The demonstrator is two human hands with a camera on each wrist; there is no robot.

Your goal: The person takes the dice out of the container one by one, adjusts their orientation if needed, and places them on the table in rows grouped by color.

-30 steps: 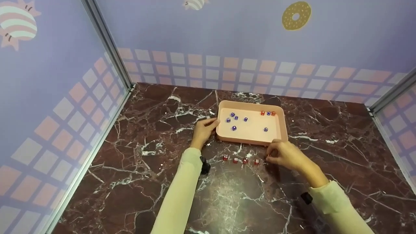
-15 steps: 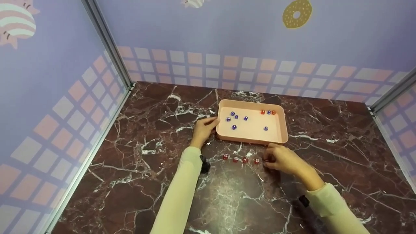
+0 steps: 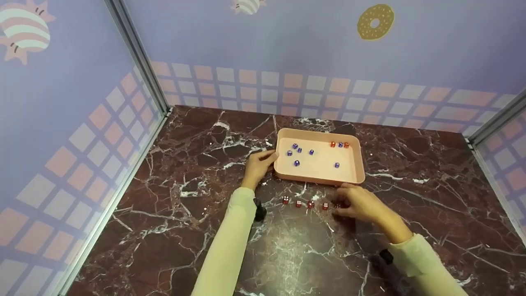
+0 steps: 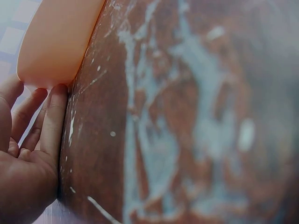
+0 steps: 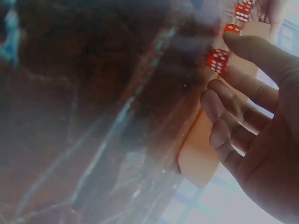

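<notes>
On the marbled table stands a peach tray (image 3: pixel 312 179) with several blue dice and a couple of red ones inside. My left hand (image 3: pixel 258 166) rests at the tray's left end; in the left wrist view its extended fingertips (image 4: pixel 58 93) touch the outer wall. Several red dice form a row in front of the tray, among them a red die (image 3: pixel 298 204) near the middle. At the row's right end is my right hand (image 3: pixel 361 202), thumb and forefinger spread around the end die (image 5: pixel 218 60). The thumb looks apart from that die; the forefinger is at or against it.
Inside the tray, a blue die (image 3: pixel 337 165) lies near the front right, and a red die (image 3: pixel 333 144) is by the back wall. Patterned wall panels (image 3: pixel 263 49) close off the back and both sides of the table.
The right hand has brought the end die slightly left into the row, and its thumb and forefinger have spread apart around it. The left hand stays at the tray.
</notes>
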